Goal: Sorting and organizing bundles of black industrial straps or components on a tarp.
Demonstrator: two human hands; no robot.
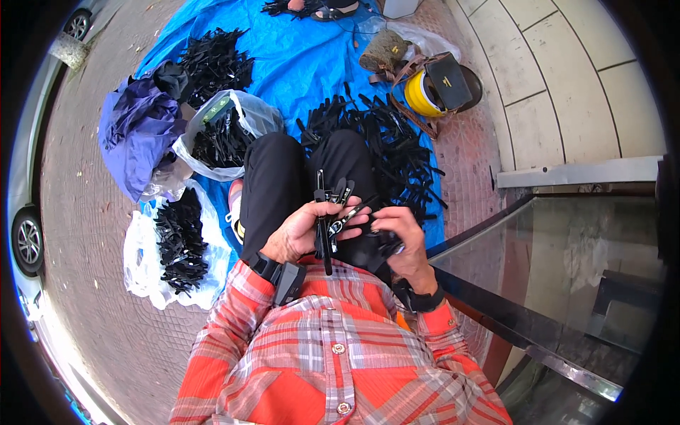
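My left hand (pixel 303 228) is closed around a small bunch of slim black pieces (pixel 324 244) with shiny parts, held over my lap; their exact kind I cannot make out. Just to its right is my right hand (pixel 405 244), its fingers curled in on a dark, blurred black piece (pixel 389 244). Beyond my knees, a wide heap of similar black pieces (pixel 397 142) lies on a blue tarp (pixel 294 71). More of them fill a clear plastic bag (pixel 265 117) left of my knees and a white plastic bag (pixel 214 244) nearer to me.
A purple cloth bundle (pixel 138 134) sits at the left, near another black heap (pixel 216 67). At the far right are a yellow container (pixel 419 95) and a dark bag (pixel 448 81). A glass case (pixel 538 248) stands close on my right. Another person's sandalled foot (pixel 334 12) is at the top.
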